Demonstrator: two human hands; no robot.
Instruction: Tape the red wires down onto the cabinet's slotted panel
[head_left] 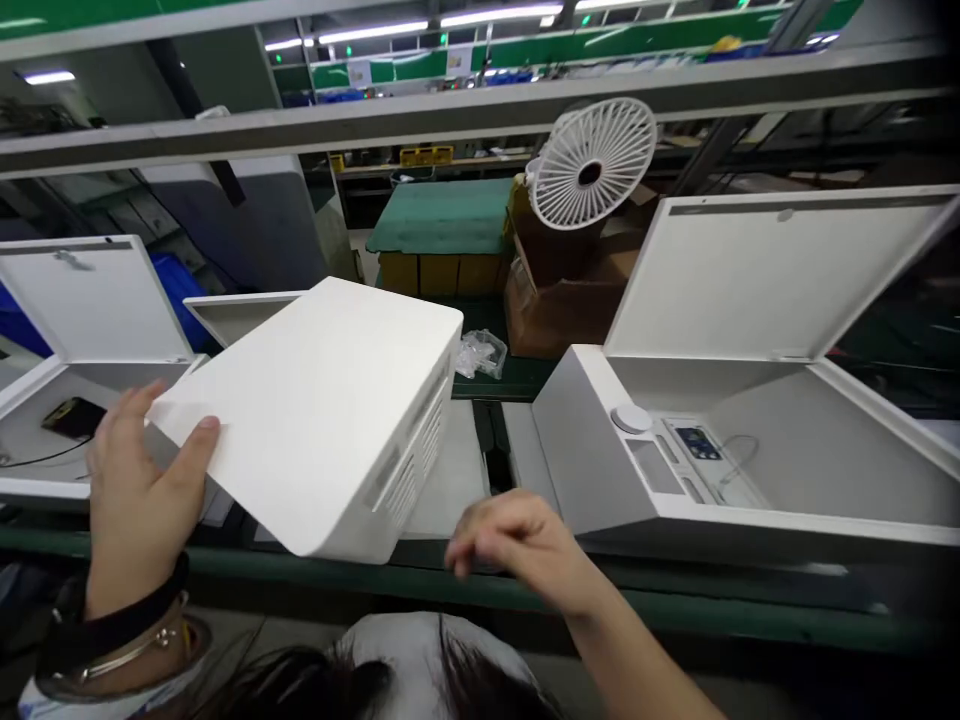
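My left hand [146, 480] grips the left corner of a white metal box [315, 390], thumb on its smooth top face and fingers beyond the edge. The box is tilted, and its slotted vent side faces right. My right hand [525, 545] is apart from the box, to the right of its lower corner. Its fingers are curled together, and I cannot see what lies inside them, if anything. To the right of this hand stands an open white box [615, 450] with its lid [772, 280] raised; a round white knob and a small blue circuit board show inside.
Another open white box [45, 490] with a dark part and cable inside stands at left. Behind are a crumpled clear plastic bag [481, 353], a cardboard box [551, 315], a white fan [592, 165] and a green-topped stand [442, 215]. A metal rail [420, 120] crosses above.
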